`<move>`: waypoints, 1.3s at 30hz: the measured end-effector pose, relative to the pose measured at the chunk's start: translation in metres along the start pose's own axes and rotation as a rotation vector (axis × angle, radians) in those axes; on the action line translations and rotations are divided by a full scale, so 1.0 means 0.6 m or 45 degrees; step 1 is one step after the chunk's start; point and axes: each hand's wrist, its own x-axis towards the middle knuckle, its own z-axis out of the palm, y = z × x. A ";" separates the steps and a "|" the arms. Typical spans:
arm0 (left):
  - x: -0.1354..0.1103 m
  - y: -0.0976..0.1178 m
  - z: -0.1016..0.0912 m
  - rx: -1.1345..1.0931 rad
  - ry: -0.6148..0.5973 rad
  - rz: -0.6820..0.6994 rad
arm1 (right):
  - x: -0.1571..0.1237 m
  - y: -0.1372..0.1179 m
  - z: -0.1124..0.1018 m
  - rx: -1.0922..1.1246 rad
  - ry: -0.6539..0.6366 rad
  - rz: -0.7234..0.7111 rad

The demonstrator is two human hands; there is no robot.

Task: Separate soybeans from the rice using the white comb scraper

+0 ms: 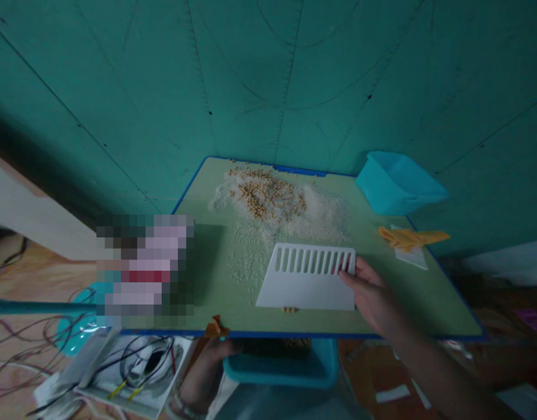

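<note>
– One white slotted scraper [306,290]: who holds it?
– Right hand [370,290], clasped on its right end, over the near side of the table [446,306]. Left hand [216,351] is by the turquoise tray [279,380], grip unclear.
– Handling?
– Probably light, stiff, slick; pinch it through the slots

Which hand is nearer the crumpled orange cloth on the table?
Right. The right hand, on the white slotted plastic scraper, is just left of and closer to the wearer than the cloth. The left hand is farther left, at the blue plastic tray.
</note>
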 end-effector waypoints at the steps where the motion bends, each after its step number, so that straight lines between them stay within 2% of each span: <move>1: 0.000 0.001 0.003 0.016 -0.015 -0.009 | -0.005 0.001 0.000 0.001 0.008 0.015; 8: -0.001 -0.003 0.018 0.090 -0.180 -0.106 | -0.043 0.008 -0.007 0.059 0.082 0.098; 14: -0.001 -0.008 0.029 0.115 -0.081 -0.123 | -0.068 0.022 -0.018 -0.001 0.105 0.094; 21: -0.004 -0.005 0.033 0.098 -0.183 -0.129 | -0.090 0.028 -0.004 0.016 0.088 0.122; 26: 0.001 -0.007 0.025 0.074 -0.154 -0.106 | -0.085 0.033 0.015 0.147 0.167 0.044; 28: 0.002 -0.008 0.021 0.064 -0.144 -0.075 | -0.083 0.037 0.027 0.144 0.104 0.050; 34: -0.005 -0.006 0.014 0.063 -0.147 -0.099 | -0.087 0.051 0.084 0.022 -0.244 0.032; 37: -0.010 -0.003 0.012 0.050 -0.201 -0.164 | -0.081 0.053 0.110 -0.133 -0.295 0.011; 39: -0.013 -0.003 0.011 0.032 -0.172 -0.169 | -0.071 0.050 0.125 -0.268 -0.282 -0.042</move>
